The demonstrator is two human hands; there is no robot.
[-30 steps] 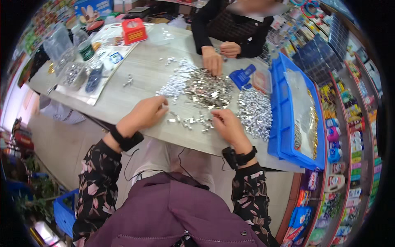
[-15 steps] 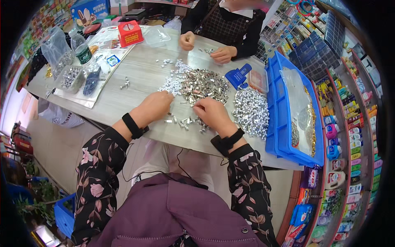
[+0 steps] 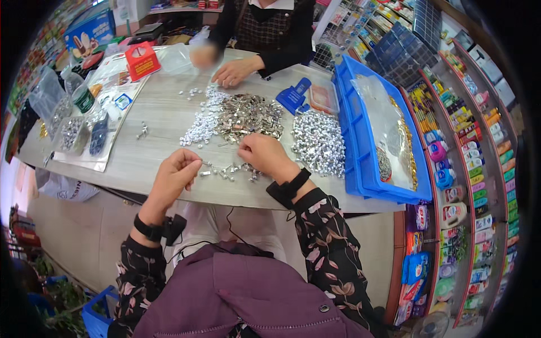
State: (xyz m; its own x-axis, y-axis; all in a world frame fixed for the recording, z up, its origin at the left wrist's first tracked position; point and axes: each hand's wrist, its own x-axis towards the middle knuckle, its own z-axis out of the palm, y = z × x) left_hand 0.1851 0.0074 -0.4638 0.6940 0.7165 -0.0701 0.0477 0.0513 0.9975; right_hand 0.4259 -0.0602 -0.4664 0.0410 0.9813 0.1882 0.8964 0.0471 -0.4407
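My left hand [image 3: 177,176] is raised over the near table edge with thumb and forefinger pinched; what they hold, if anything, is too small to make out. At the near side of a heap of small flat metal pieces [image 3: 251,115], my right hand [image 3: 267,155] is closed, its fingertips pressed together. Whatever it pinches is hidden. A spread of small white round pieces [image 3: 198,127] adjoins the metal heap on the left. Between my hands lie several small metal pieces with pale ends [image 3: 227,171]. To the right is a large heap of silvery-white pieces [image 3: 318,141].
A co-worker's hand [image 3: 236,71] is across the table, by the white pieces. A blue crate [image 3: 355,121] borders the right side, near a blue plastic scoop [image 3: 294,97]. At left stand a red box [image 3: 142,61], a bottle [image 3: 83,97] and a clear tub [image 3: 70,138].
My left hand has drawn back from the white pieces toward the near edge, its fingers now pinched. My right hand stays by the metal heap. The co-worker's hands have shifted; the view has swung.
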